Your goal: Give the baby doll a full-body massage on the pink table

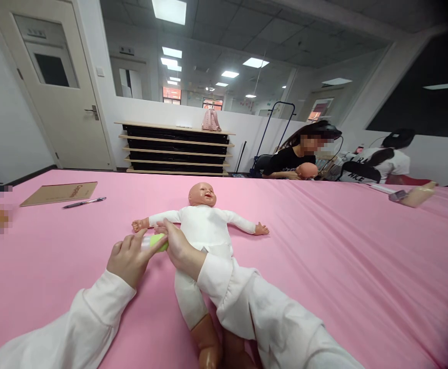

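On the pink cloth lies a baby doll [204, 225] on its back, arms spread, with a white cloth body and bare plastic head, hands and lower legs. Over the doll's left-side arm, as I see it, my left hand [129, 256] grips a small bottle [158, 242] with a whitish part and a bright green end. The bottle is held tilted sideways. My right hand [183, 248] is beside its green end, fingers stretched up and slightly curved, palm toward the bottle. Whether the palm touches it is hidden. My right forearm crosses the doll's lower body and covers part of one leg.
A brown notebook [60, 193] and a pen [84, 202] lie on the pink cloth [324, 266] at left. A beige bottle-like item [418, 195] lies at far right. Beyond the table are stacked boards [178, 148], a person with another doll [307, 170], and another person [391, 159].
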`<state>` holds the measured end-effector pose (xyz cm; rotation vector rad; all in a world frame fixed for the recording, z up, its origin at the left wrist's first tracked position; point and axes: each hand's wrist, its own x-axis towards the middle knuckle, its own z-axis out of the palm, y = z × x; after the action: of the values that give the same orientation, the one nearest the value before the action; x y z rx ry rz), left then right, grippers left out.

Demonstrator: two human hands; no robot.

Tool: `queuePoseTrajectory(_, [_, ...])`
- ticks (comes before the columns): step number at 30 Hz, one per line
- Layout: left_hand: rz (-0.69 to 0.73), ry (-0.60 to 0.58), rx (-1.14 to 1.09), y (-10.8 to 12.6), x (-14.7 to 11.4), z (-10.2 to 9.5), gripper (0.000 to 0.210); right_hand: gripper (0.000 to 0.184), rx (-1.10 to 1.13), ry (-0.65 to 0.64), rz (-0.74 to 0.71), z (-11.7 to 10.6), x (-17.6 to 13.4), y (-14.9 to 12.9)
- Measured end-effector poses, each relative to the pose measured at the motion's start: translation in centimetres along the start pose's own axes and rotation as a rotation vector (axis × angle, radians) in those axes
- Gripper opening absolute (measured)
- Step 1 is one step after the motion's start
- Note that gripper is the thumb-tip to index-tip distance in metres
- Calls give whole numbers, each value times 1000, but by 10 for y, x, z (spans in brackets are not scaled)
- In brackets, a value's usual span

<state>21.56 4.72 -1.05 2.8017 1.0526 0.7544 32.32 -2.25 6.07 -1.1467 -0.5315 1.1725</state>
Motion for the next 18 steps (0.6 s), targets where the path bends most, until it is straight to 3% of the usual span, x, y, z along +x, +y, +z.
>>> queuePoseTrajectory(3, [50,-3,86,8,-5,-8,42,26,125,193,217,-3,5,3])
queuePoseTrajectory(6, [46,-34,-10,10,-3,-7,45,34,196,215,225,-9,7,3])
queuePoseTrajectory(12, [-511,-20,-472,-17,13,20,95,46,338,32,180,-20,-19,-26])
queuePoseTrajectory(15, [-469,78,-588,-27,16,33,94,49,429,-112,197,-25,-37,-42])
queuePoseTrajectory(18, [-339,203,-469,-19,11,29,87,49,479,-243,229,-32,-49,-48])
